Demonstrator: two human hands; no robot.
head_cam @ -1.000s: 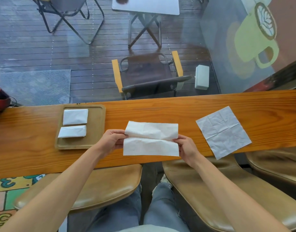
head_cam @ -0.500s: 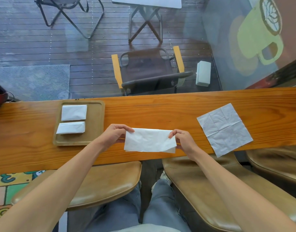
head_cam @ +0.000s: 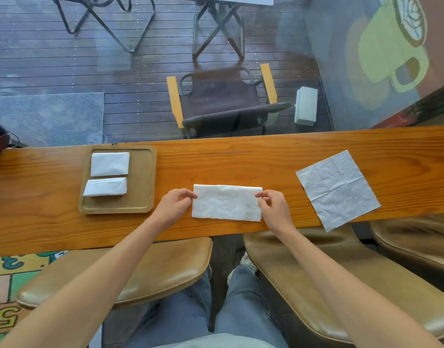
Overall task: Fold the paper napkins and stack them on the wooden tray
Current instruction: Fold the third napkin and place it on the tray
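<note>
With two folded napkins (head_cam: 110,164) on the wooden tray (head_cam: 140,204), my left hand (head_cam: 174,205) and right hand (head_cam: 275,209) pinch the half-folded napkin (head_cam: 226,205) on the bench (head_cam: 241,159); loose fingers could skew the next crease.

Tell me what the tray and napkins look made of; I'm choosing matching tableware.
Tray: looks like wood, pale tan and matte, with rounded corners and a raised rim; grain is faint, so bamboo or laminate is possible. Napkin between the left hand and right hand: thin white paper tissue, soft and crinkled, with fold creases.
</note>
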